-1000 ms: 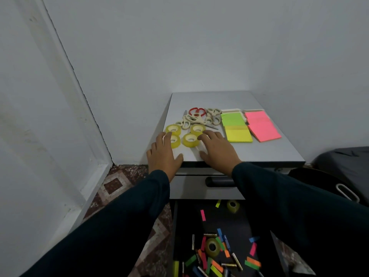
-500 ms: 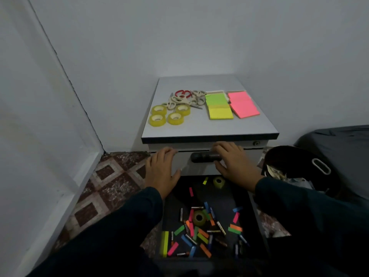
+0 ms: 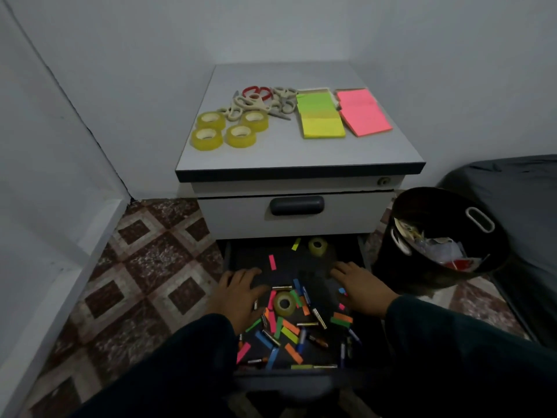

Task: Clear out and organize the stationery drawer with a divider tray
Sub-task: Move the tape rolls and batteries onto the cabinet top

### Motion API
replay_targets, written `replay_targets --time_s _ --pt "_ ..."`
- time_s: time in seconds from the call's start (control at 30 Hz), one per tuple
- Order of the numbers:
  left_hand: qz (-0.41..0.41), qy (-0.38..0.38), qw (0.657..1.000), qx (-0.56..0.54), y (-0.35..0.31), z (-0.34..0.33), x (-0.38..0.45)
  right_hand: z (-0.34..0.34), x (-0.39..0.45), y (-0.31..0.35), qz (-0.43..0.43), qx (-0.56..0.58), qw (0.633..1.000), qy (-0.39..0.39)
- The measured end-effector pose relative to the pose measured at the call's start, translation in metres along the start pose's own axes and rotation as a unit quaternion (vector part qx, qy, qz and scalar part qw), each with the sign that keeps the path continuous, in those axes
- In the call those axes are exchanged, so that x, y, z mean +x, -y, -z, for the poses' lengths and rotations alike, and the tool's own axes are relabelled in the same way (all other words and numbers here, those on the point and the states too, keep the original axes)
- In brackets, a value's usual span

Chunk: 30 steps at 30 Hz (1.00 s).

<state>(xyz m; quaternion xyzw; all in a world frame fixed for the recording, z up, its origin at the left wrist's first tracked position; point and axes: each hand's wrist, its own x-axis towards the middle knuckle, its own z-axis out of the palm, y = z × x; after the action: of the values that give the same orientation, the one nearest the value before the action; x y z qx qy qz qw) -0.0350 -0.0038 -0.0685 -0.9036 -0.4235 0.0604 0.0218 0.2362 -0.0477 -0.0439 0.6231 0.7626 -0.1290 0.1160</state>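
Both palms down inside the open drawer (image 3: 232,254). My left hand (image 3: 238,292) and right hand (image 3: 360,283) lie flat, fingers spread, gripping nothing. A tape roll (image 3: 284,303) sits between them among scattered coloured strips (image 3: 289,325). Four tape rolls (image 3: 229,129), scissors (image 3: 259,102) and sticky notes (image 3: 322,119) lie on the cabinet top (image 3: 301,152).

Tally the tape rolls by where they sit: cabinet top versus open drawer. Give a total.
Tape rolls on the cabinet top: 4, clustered near
Tape rolls in the open drawer: 2, at and
Total: 6
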Motion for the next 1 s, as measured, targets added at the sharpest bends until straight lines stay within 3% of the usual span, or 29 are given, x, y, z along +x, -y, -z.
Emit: replay_targets --time_s 0.27,0.6,0.73,1.0 --pt "-0.034 0.076 0.994 -0.065 -0.007 -0.029 0.03 -0.024 0.048 -0.017 -0.033 0.027 0.998 0.053" --pt "-0.074 0.108 0.99 -0.043 -0.006 -0.058 0.061 -0.044 0.098 -0.036 -0.041 0.041 0.997 0.047" --pt "-0.091 0.069 0.988 -0.103 -0.01 -0.063 0.068 -0.047 0.112 -0.042 -0.043 0.023 0.998 0.048" --pt "-0.12 0.11 0.979 -0.121 -0.014 -0.071 0.071 -0.046 0.111 -0.041 -0.033 0.016 0.998 0.056"
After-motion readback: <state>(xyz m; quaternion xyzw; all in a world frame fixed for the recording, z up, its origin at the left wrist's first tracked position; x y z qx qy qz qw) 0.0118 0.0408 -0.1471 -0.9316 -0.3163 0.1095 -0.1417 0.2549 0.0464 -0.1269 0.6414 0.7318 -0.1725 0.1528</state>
